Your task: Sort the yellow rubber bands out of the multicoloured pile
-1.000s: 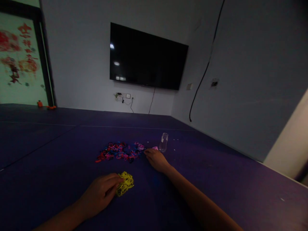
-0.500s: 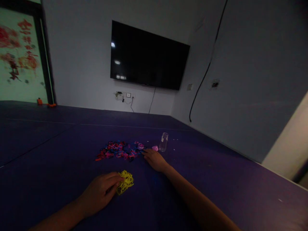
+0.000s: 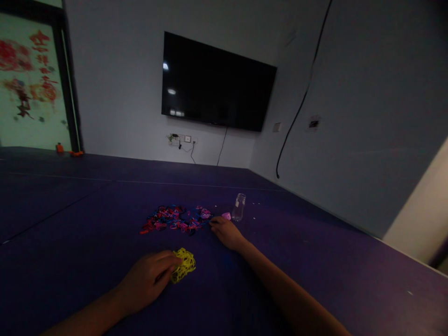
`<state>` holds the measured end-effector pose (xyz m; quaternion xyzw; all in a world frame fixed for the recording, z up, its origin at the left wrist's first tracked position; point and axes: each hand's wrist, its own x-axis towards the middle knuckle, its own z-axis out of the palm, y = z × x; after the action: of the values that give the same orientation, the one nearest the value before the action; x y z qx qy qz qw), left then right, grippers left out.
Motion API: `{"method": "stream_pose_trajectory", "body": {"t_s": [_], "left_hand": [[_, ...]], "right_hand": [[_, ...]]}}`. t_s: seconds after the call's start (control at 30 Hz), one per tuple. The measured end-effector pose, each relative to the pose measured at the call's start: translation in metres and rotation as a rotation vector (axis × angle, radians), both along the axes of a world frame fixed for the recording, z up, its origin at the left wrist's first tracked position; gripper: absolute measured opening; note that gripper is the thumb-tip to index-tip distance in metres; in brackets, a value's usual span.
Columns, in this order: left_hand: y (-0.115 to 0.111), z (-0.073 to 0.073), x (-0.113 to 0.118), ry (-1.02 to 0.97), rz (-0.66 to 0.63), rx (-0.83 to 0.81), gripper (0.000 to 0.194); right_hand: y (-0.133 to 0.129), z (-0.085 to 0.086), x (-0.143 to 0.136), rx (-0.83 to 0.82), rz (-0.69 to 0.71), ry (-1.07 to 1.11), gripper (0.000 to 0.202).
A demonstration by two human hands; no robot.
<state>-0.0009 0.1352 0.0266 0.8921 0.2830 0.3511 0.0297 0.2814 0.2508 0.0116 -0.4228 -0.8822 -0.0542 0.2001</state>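
Observation:
On the dark purple surface (image 3: pixel 115 210) lies a loose spread of red, pink, blue and black bands (image 3: pixel 171 218). My right hand (image 3: pixel 226 232) rests at its right edge, fingers curled together near the bands; what its fingertips hold, if anything, is too small to tell. Closer to me, my left hand (image 3: pixel 154 276) has its fingers closed on the left side of a yellow band pile (image 3: pixel 184 266). A pink cap-like piece (image 3: pixel 227 216) lies just beyond my right hand, beside an upright clear bottle (image 3: pixel 239 207).
Small white bits (image 3: pixel 254 218) are scattered right of the bottle. A television (image 3: pixel 217 84) hangs on the far wall, and a black cable (image 3: pixel 297 109) dangles down the right wall. Orange objects (image 3: pixel 59 148) stand by the door at the far left.
The fingers of my right hand have drawn in slightly at the edge of the coloured bands. My left hand stays at the yellow pile.

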Motion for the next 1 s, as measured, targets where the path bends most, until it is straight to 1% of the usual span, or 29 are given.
{"method": "stream_pose_trajectory", "body": {"t_s": [0.2,0.5,0.67,0.77,1.0], "left_hand": [[0.001,-0.002,-0.002,-0.005,0.005,0.034,0.028],[0.002,-0.001,-0.002,0.016,0.004,0.044,0.028],[0.0,0.0,-0.002,-0.004,-0.009,0.036,0.027],[0.0,0.0,-0.002,-0.009,-0.022,0.029,0.028],[0.001,-0.001,-0.002,0.016,0.002,0.036,0.028]], "right_hand": [[-0.001,0.001,0.0,0.018,0.028,0.038,0.028],[-0.01,0.007,-0.004,0.007,0.013,0.088,0.031],[-0.01,0.007,-0.003,-0.023,0.024,0.069,0.032],[-0.009,0.006,-0.003,-0.029,0.007,0.054,0.032],[-0.01,0.008,-0.002,0.002,0.022,0.038,0.029]]}}
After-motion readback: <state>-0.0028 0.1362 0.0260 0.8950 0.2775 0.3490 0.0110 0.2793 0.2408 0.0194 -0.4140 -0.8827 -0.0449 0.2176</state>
